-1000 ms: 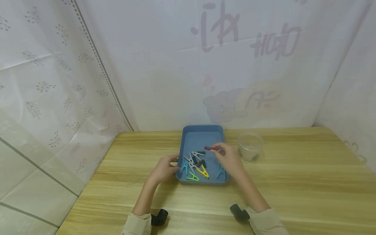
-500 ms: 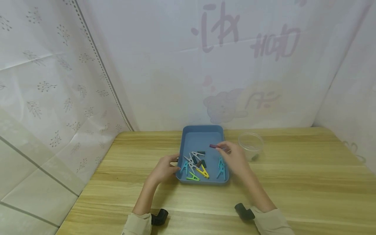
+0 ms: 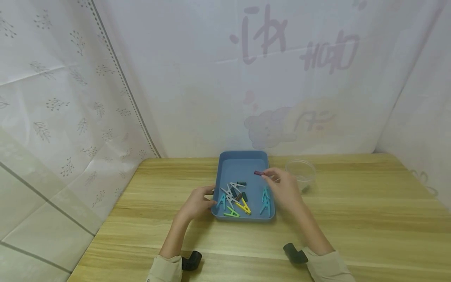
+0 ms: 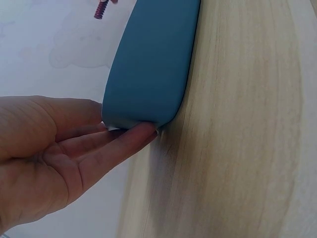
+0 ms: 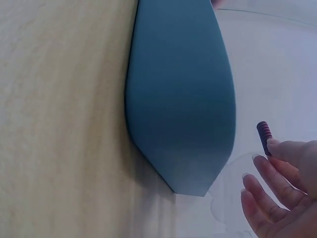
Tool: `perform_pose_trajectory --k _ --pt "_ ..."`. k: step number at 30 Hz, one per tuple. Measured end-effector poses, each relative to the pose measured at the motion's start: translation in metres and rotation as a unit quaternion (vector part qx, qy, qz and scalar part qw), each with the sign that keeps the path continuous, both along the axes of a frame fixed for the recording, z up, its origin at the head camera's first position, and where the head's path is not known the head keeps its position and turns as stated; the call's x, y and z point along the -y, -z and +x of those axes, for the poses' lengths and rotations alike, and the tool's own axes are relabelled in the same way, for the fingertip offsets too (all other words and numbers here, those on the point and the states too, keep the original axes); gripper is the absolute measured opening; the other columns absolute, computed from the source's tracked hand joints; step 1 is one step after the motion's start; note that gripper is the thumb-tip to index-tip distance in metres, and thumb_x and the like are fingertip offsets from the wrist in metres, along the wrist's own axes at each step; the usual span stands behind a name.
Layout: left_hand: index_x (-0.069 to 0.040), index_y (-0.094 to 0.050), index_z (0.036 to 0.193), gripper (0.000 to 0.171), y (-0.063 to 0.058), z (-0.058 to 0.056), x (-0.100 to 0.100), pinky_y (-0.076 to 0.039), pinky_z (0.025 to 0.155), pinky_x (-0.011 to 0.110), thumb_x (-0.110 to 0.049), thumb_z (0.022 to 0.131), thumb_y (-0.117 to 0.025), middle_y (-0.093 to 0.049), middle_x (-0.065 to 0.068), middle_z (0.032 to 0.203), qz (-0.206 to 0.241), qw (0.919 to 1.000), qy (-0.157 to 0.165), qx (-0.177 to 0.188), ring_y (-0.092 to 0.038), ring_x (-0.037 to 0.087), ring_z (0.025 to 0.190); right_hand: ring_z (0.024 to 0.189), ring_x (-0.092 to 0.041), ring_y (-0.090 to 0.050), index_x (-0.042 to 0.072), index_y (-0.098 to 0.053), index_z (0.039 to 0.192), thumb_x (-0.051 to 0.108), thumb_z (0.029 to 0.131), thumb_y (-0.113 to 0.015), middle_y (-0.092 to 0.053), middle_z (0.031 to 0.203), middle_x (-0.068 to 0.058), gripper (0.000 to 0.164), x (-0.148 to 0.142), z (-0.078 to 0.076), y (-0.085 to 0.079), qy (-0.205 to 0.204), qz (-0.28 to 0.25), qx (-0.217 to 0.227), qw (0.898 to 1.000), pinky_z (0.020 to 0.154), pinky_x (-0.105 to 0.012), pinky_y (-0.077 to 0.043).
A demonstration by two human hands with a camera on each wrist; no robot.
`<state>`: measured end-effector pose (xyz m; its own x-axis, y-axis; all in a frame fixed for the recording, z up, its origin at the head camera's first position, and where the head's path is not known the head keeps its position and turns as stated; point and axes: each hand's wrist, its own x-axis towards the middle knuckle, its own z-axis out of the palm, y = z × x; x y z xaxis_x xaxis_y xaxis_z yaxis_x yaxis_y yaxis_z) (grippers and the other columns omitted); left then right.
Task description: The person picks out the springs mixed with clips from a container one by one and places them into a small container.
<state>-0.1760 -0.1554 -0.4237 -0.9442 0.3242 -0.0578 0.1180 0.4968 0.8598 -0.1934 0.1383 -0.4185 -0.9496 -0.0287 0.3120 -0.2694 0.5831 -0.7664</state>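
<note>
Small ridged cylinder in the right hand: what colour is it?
Dark red ridged cylinder, seen best in the right wrist view.

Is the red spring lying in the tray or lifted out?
Lifted out: the right hand pinches the red spring; the right wrist view shows it clear of the tray.

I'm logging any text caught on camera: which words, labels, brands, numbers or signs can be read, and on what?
Backdrop, upper right: faint letters, perhaps starting "HO"; the rest unclear.
Backdrop, upper centre: big strokes, unreadable.
Backdrop, beside the bear: faint marks, unreadable.
Tray, springs, clips, cup: no text visible.
</note>
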Motion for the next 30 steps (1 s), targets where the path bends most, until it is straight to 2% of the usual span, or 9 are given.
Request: perform_pose_trajectory --k 7,15,21,27,30 --pt "0.015 -0.045 0.151 0.059 0.000 0.000 0.000 -0.066 0.071 0.040 0.012 0.095 -0.065 -0.060 0.039 0.136 -0.001 1.0000 0.002 -0.003 -0.075 0.042 0.103 0.096 -0.034 -0.072 0.001 -0.075 0.115 0.011 0.103 -0.068 -0.077 0.109 -0.018 0.017 -0.001 0.003 -0.006 -0.001 -0.004 -0.002 1.000 0.088 -0.053 -0.062" --pt "0.015 -0.044 0.152 0.060 0.001 -0.001 0.000 -0.066 0.071 0.039 0.012 0.095 -0.064 -0.059 0.040 0.137 0.001 1.0000 0.005 -0.003 -0.075 0.043 0.103 0.099 -0.036 -0.072 0.001 -0.075 0.117 0.012 0.104 -0.068 -0.076 0.112 -0.019 0.019 -0.013 0.004 -0.004 0.005 0.006 0.000 1.000 0.087 -0.054 -0.062" --pt "0.015 -0.045 0.151 0.060 0.001 -0.001 0.000 -0.066 0.071 0.039 0.012 0.095 -0.064 -0.059 0.040 0.137 0.000 1.0000 0.006 -0.002 -0.075 0.044 0.104 0.093 -0.035 -0.074 0.002 -0.076 0.114 0.009 0.102 -0.070 -0.078 0.108 -0.019 0.016 -0.022 0.004 -0.007 0.017 0.024 -0.030 0.999 0.079 -0.049 -0.062" --pt "0.015 -0.044 0.152 0.060 0.001 -0.001 0.000 -0.066 0.072 0.039 0.012 0.095 -0.064 -0.060 0.039 0.137 0.004 1.0000 0.004 -0.001 -0.074 0.043 0.104 0.094 -0.038 -0.074 0.000 -0.076 0.113 0.008 0.102 -0.069 -0.077 0.109 -0.020 0.015 -0.028 0.003 -0.007 0.017 0.020 -0.047 0.999 0.085 -0.055 -0.062" --pt "0.015 -0.044 0.152 0.060 0.001 -0.001 0.001 -0.066 0.072 0.040 0.012 0.095 -0.064 -0.060 0.039 0.137 0.004 1.0000 0.002 -0.002 -0.074 0.043 0.105 0.094 -0.039 -0.074 -0.001 -0.076 0.113 0.008 0.101 -0.070 -0.077 0.109 -0.021 0.016 -0.032 0.002 -0.007 0.021 0.024 -0.058 0.998 0.084 -0.057 -0.062"
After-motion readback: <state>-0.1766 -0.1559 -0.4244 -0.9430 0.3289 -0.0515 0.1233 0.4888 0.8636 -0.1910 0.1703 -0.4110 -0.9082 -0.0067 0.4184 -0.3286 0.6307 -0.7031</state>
